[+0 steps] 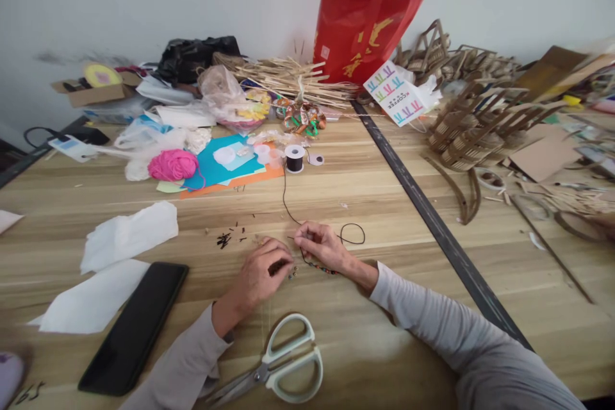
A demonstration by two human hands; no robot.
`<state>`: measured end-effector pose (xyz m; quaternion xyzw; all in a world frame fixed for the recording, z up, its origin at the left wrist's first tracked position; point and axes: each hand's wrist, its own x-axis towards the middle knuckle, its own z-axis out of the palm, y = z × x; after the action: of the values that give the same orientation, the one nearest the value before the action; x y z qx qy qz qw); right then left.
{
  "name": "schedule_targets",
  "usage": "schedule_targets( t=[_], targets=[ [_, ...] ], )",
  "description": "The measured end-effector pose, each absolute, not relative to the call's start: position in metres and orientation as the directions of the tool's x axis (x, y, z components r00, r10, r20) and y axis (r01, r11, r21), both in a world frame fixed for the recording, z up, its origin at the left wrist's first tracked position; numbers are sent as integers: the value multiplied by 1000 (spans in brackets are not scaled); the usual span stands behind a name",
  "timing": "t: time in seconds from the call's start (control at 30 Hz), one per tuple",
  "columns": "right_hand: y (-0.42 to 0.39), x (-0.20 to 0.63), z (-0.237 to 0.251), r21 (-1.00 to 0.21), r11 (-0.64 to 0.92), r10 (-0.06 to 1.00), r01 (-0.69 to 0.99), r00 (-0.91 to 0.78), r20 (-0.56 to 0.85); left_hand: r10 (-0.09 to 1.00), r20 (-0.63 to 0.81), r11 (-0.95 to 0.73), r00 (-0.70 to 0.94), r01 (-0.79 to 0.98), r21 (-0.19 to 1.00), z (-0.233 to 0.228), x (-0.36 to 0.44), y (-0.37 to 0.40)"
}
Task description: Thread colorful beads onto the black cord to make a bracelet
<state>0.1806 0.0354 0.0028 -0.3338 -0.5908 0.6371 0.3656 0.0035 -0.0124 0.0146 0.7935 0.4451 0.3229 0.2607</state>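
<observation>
My left hand (258,274) rests on the wooden table (365,205), its fingertips pinched on a small dark bead. My right hand (321,243) pinches a thin black cord (287,202) that runs up to a spool (295,158) and loops at the right. A short row of coloured beads (321,267) is strung on the cord just below my right hand. Several tiny dark beads (223,240) lie scattered left of my hands.
White-handled scissors (281,365) lie near the front edge. A black phone (135,325) and white tissue sheets (127,234) sit at the left. Pink yarn (172,164), coloured paper, a red bag (365,13) and cardboard strip pieces (475,122) crowd the back and right.
</observation>
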Motion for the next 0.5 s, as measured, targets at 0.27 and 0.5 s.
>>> schedule_targets(
  t=[0.27,0.5],
  targets=[
    [31,181,7,-999,27,844,38,-537,3,996,19,-46,84,327,944,12,-7,-3],
    [30,181,6,-985,133,827,109,-559,50,996,-66,52,52,226,973,12,-9,0]
  ],
)
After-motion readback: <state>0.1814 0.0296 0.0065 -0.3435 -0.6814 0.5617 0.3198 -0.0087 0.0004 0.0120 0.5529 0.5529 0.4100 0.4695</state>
